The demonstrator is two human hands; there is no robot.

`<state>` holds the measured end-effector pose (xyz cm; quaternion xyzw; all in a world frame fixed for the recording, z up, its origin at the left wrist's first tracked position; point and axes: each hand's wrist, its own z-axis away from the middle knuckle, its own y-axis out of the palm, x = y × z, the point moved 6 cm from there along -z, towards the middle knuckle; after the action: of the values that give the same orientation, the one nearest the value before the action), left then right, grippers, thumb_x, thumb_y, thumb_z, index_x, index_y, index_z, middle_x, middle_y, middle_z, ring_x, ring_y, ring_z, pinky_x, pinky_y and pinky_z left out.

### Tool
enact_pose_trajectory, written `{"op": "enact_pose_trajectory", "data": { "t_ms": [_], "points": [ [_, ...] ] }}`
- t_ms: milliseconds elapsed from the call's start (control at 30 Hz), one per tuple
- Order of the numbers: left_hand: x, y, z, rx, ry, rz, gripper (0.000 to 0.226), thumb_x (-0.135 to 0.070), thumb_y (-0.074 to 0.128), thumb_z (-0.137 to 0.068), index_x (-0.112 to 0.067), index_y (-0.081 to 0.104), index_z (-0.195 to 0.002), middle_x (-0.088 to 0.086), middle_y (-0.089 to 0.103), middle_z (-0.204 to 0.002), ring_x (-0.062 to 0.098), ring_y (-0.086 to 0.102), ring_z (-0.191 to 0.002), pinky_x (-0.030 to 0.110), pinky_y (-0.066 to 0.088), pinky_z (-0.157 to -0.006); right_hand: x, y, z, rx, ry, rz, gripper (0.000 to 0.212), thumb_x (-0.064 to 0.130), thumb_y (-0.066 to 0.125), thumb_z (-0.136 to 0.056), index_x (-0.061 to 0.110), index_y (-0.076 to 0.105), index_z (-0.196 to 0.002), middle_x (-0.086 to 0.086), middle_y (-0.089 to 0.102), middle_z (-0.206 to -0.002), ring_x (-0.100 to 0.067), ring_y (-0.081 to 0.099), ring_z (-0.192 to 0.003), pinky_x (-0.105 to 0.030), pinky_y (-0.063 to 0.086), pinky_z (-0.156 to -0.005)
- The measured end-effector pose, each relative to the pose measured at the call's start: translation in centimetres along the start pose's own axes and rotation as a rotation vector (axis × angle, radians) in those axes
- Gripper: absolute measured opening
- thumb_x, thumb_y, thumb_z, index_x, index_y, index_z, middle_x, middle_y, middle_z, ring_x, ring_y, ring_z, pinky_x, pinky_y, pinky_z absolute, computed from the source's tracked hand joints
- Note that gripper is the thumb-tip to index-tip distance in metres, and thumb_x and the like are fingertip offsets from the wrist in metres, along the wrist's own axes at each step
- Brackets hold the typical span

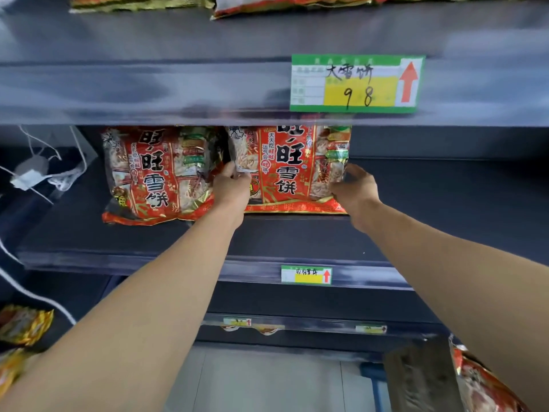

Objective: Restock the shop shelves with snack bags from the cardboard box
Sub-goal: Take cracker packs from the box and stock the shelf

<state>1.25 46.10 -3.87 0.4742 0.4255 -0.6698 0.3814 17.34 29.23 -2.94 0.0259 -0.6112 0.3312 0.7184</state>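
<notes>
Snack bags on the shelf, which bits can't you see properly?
Head view:
Held bag: top hidden by the shelf above.
Top bags: cut off by the picture's upper edge.
Lower price tag: writing too small.
Bottom-right bag: blurred, partly behind the arm, cut off by the bottom edge.

Glossy plastic snack bag (289,171) on matt shelf (416,203)

Two red snack bags (157,173) (292,168) at mid-frame, a third (487,388) at lower right. Four price tags: one large (356,83) at upper right, one (306,275) at centre, two small (237,322) (371,328) below. Two hands (231,187) (356,190).
</notes>
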Motion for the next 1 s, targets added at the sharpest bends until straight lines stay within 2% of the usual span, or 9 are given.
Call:
{"op": "enact_pose_trajectory", "data": {
  "t_ms": [233, 333, 433, 533, 600, 700, 800, 867, 1000],
  "points": [
    [0.4, 1.1, -1.7, 0.064, 0.0, -0.059, 0.038, -0.005, 0.056, -0.091, -0.012, 0.053, -0.128, 0.001, 0.062, -0.122, 0.012, 0.056, -0.104, 0.024, 0.039, -0.085, 0.0, 1.4, -0.7, 0.108, -0.02, 0.043, 0.037, 0.001, 0.048, -0.09, 0.023, 0.057, -0.118, 0.019, 0.06, -0.079, 0.003, 0.052, -0.062, -0.005, 0.039, -0.04],
    [0.4, 1.2, -1.6, 0.04, -0.02, -0.082, 0.039, -0.007, 0.058, -0.09, -0.013, 0.051, -0.128, 0.001, 0.061, -0.123, 0.016, 0.058, -0.109, 0.025, 0.042, -0.087, 0.1, 1.3, -0.4, 0.126, -0.059, 0.056, 0.032, 0.004, 0.052, -0.09, 0.023, 0.054, -0.115, 0.016, 0.062, -0.086, 0.003, 0.054, -0.068, -0.01, 0.045, -0.051],
    [0.2, 1.0, -0.6, -0.013, -0.023, -0.142, 0.057, -0.012, 0.061, -0.088, -0.011, 0.037, -0.14, 0.006, 0.049, -0.139, 0.023, 0.052, -0.123, 0.028, 0.043, -0.095, 0.1, 0.8, 0.2, 0.114, -0.071, 0.065, 0.031, 0.01, 0.058, -0.089, 0.019, 0.05, -0.118, 0.009, 0.064, -0.1, -0.005, 0.057, -0.075, -0.015, 0.045, -0.056],
    [-0.3, 0.8, 1.8, -0.062, -0.035, -0.232, 0.068, -0.015, 0.057, -0.093, -0.01, 0.019, -0.149, 0.008, 0.028, -0.152, 0.027, 0.039, -0.134, 0.031, 0.039, -0.1, 0.1, -0.2, 1.6, 0.116, -0.08, 0.01, 0.046, 0.011, 0.06, -0.09, 0.014, 0.042, -0.132, 0.008, 0.055, -0.106, -0.009, 0.053, -0.081, -0.02, 0.047, -0.068],
    [-0.7, 0.9, 3.9, -0.076, -0.011, -0.24, 0.062, -0.015, 0.056, -0.094, -0.009, 0.024, -0.147, 0.009, 0.03, -0.15, 0.027, 0.04, -0.133, 0.032, 0.039, -0.099, 0.0, -1.2, 2.8, 0.125, -0.094, -0.005, 0.055, 0.01, 0.059, -0.09, 0.014, 0.036, -0.14, 0.003, 0.055, -0.121, -0.011, 0.049, -0.086, -0.022, 0.046, -0.07],
    [-1.6, 2.0, 7.9, -0.023, 0.065, -0.246, 0.044, -0.013, 0.053, -0.094, -0.007, 0.042, -0.136, 0.007, 0.045, -0.137, 0.022, 0.051, -0.114, 0.024, 0.041, -0.084, -0.2, -3.2, 5.0, 0.133, -0.148, 0.043, 0.056, 0.009, 0.057, -0.092, 0.016, 0.035, -0.142, 0.002, 0.051, -0.136, -0.008, 0.051, -0.08, -0.015, 0.044, -0.06],
    [-2.6, 4.4, 13.4, 0.079, 0.118, -0.208, 0.033, -0.01, 0.049, -0.096, -0.007, 0.047, -0.128, -0.004, 0.049, -0.112, 0.012, 0.047, -0.095, 0.011, 0.037, -0.06, -1.2, -6.4, 7.6, 0.162, -0.186, 0.106, 0.055, 0.01, 0.055, -0.094, 0.017, 0.035, -0.144, -0.001, 0.045, -0.144, -0.015, 0.056, -0.106, -0.018, 0.045, -0.075],
    [-3.1, 6.3, 17.7, 0.139, 0.129, -0.187, 0.035, -0.009, 0.049, -0.096, -0.008, 0.046, -0.131, -0.003, 0.049, -0.109, 0.009, 0.045, -0.094, 0.003, 0.035, -0.053, -2.3, -9.4, 9.5, 0.178, -0.211, 0.146, 0.054, 0.01, 0.055, -0.094, 0.017, 0.035, -0.144, -0.001, 0.043, -0.145, -0.014, 0.052, -0.109, -0.015, 0.044, -0.075],
    [-3.4, 10.7, 26.3, 0.264, 0.151, -0.192, 0.038, -0.01, 0.05, -0.096, -0.008, 0.046, -0.133, 0.007, 0.052, -0.131, 0.018, 0.05, -0.115, 0.02, 0.036, -0.09, -5.0, -16.7, 13.4, 0.145, -0.271, 0.265, 0.051, 0.012, 0.055, -0.093, 0.015, 0.04, -0.141, -0.003, 0.047, -0.142, -0.018, 0.049, -0.123, -0.023, 0.038, -0.092]
  ]
}}
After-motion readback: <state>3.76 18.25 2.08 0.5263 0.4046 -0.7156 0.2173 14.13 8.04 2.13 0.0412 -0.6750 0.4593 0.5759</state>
